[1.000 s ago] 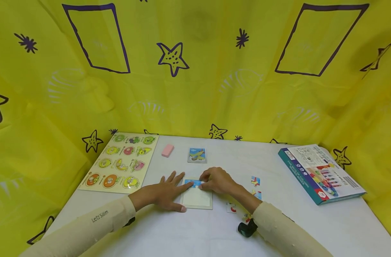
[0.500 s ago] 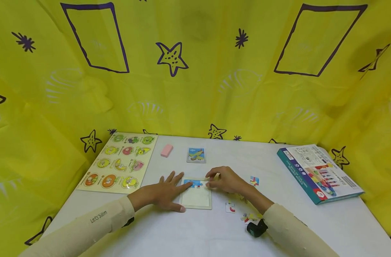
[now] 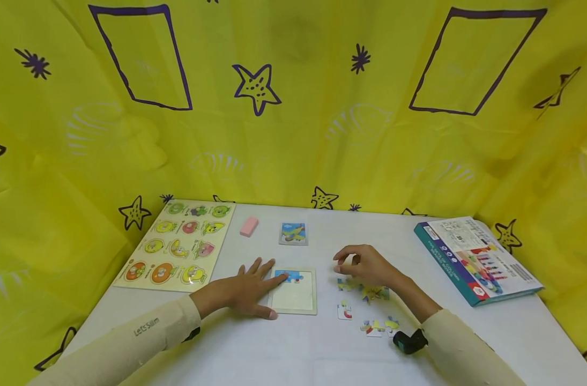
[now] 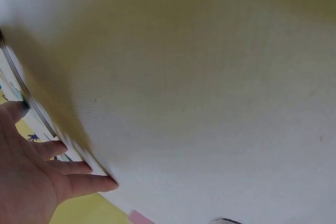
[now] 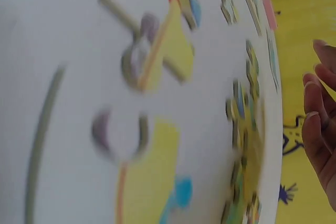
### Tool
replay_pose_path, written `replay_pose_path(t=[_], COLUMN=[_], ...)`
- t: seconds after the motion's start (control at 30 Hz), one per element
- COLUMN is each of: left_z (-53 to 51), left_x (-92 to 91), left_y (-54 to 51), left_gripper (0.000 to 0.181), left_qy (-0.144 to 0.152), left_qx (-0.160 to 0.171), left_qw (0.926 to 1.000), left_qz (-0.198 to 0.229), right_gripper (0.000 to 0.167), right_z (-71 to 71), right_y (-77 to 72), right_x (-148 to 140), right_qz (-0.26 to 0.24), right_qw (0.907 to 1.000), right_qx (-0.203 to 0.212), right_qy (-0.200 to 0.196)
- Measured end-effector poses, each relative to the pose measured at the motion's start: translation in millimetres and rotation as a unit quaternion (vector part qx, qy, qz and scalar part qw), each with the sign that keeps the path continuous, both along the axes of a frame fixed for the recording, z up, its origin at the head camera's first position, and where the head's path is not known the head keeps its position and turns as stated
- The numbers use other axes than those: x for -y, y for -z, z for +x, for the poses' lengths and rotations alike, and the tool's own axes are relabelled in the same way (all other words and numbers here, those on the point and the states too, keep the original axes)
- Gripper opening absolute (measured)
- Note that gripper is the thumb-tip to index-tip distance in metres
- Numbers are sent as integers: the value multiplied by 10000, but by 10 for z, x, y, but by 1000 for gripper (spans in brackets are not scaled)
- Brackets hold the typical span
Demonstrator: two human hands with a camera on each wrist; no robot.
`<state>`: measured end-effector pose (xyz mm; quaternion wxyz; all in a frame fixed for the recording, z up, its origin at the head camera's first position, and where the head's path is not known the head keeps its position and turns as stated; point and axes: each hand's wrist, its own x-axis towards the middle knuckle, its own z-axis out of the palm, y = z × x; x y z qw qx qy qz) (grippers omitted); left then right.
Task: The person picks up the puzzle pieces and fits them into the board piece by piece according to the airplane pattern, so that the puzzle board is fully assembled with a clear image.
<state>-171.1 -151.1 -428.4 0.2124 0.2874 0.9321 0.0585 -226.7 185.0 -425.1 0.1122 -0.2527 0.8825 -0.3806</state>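
My left hand [image 3: 252, 289] lies with fingers spread on the left side of a small puzzle tray [image 3: 293, 305]. Its index fingertip touches the joined blue puzzle pieces [image 3: 295, 277] along the tray's top edge. In the left wrist view, that hand [image 4: 31, 177] shows straight fingers at the tray's edge. To the right of the tray, my right hand [image 3: 368, 265] hovers over loose puzzle pieces [image 3: 372, 294], its fingers loosely bent and nothing visible between them. More puzzle pieces [image 3: 372, 328] lie nearer me, and one piece [image 3: 343, 310] sits alone. The right wrist view shows pieces [image 5: 152, 51] blurred and close.
A fruit puzzle board [image 3: 177, 244] lies at the left. Behind the tray are a pink eraser-like block [image 3: 249, 227] and a small airplane picture puzzle [image 3: 294, 234]. A teal and white box [image 3: 476, 260] lies at the right. A yellow patterned curtain [image 3: 293, 134] encloses the table.
My right hand has let go of the blue piece at the tray's top right and moved right, over the loose pieces. The left hand has stayed in place on the tray.
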Motion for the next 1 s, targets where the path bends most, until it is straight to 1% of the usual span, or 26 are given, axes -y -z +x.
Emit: replay_pose_path(t=[0.17,0.3,0.5,0.6,0.8,1.0], left_z=[4,11,15,15,15,-4], left_x=[9,7,3,3,6,15], left_y=[27,22,11,0,-8,17], left_gripper=[92,91,91,91,91,92], left_qy=[36,95,162,174,198,168], left_qx=[-27,-50,-107,-127,-122,-135], left_qw=[10000,9999,9998,9998,9997,9998], left_qz=[-13,14,31,41,53,35], right_gripper=[28,27,29,31,31,33], right_z=[-3,4,29,38,42,51], right_y=[-14,-4,12,37,112,139], right_x=[-269,-471,-689,-777,-907,-919], right_qz=[-54,-157,-103,28,499,699], right_qw=[9996,9983,9978,9972,9937,9915], right_qx=[123,227,38,-68,-240,-122], right_qy=[268,507,650,742,977,1093])
